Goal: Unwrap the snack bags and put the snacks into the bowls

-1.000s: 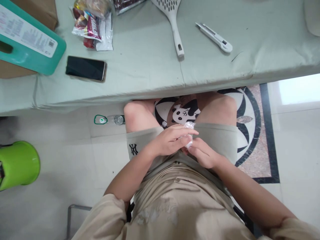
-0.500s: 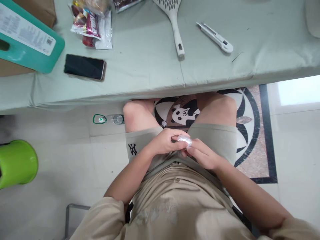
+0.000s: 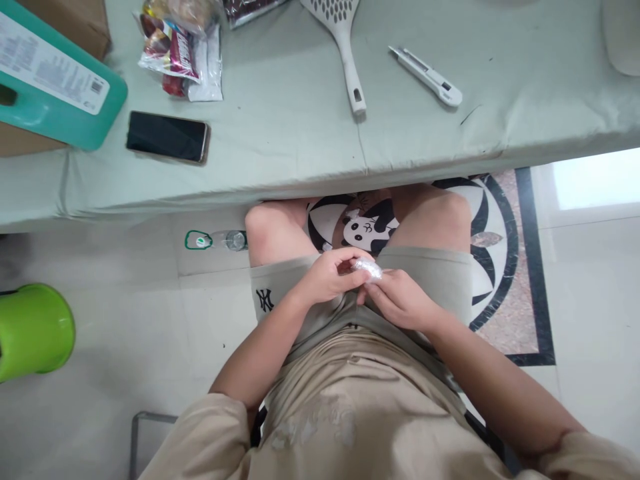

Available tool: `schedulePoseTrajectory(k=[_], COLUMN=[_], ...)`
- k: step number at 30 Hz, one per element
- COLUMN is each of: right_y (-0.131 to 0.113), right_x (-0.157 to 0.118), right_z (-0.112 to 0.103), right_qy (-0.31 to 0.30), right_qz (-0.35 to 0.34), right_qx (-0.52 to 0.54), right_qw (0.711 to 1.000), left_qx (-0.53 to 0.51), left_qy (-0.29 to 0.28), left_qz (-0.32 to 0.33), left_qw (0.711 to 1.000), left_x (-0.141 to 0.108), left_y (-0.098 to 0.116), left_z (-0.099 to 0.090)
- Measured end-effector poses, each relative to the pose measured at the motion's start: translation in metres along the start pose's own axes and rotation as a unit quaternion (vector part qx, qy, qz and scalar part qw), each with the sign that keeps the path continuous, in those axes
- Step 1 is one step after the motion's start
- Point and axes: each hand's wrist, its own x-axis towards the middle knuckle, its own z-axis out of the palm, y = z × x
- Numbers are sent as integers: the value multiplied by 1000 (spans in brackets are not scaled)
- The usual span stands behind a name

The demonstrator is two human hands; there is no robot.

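Above my lap, both hands meet at a small shiny bundle (image 3: 369, 269), whitish and crinkled like clear plastic film; its exact kind I cannot make out. My left hand (image 3: 334, 275) grips its left side, thumb in front and fingers curled behind. From the right, my right hand (image 3: 401, 300) pinches its lower edge with bent fingers. Part of the bundle is hidden by my fingers.
On the cloth-covered table (image 3: 280, 133) lie a phone (image 3: 167, 137), snack packets (image 3: 173, 50), a slotted scoop (image 3: 350, 63), a utility knife (image 3: 425, 77) and a green jug (image 3: 95, 107). A plastic bottle (image 3: 235, 240) and a green bucket (image 3: 37, 330) are on the floor.
Both hands have risen slightly toward the table edge with the bundle, which has tilted a little. The rest of the scene has barely shifted in view.
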Motion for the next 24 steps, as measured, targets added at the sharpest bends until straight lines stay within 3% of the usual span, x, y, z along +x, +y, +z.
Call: schedulePoseTrajectory(k=[5, 7, 11, 14, 17, 20, 24], right_y=[7, 7, 0, -5, -6, -1, 1], right_x=[-1, 0, 5, 8, 7, 3, 1], right_z=[7, 4, -7, -12, -14, -15, -11], right_qy=[39, 5, -89, -109, -93, -46, 20], right_qz=[-21, -7, 11, 31, 59, 88, 105], right_qx=[-35, -36, 6, 22, 3, 12, 24], right_qw=[998, 999, 996, 993, 994, 995, 994], left_qx=[-16, 32, 101, 128, 124, 56, -57], left_qy=[5, 16, -28, 3, 62, 113, 83], left_qz=[8, 31, 46, 73, 83, 77, 93], left_qw=[1000, 999, 993, 989, 987, 989, 991], left_x=[-1, -2, -5, -6, -8, -11, -12], left_y=[-2, 0, 2, -3, -8, -11, -12], left_z=[3, 1, -5, -10, -18, -28, -31])
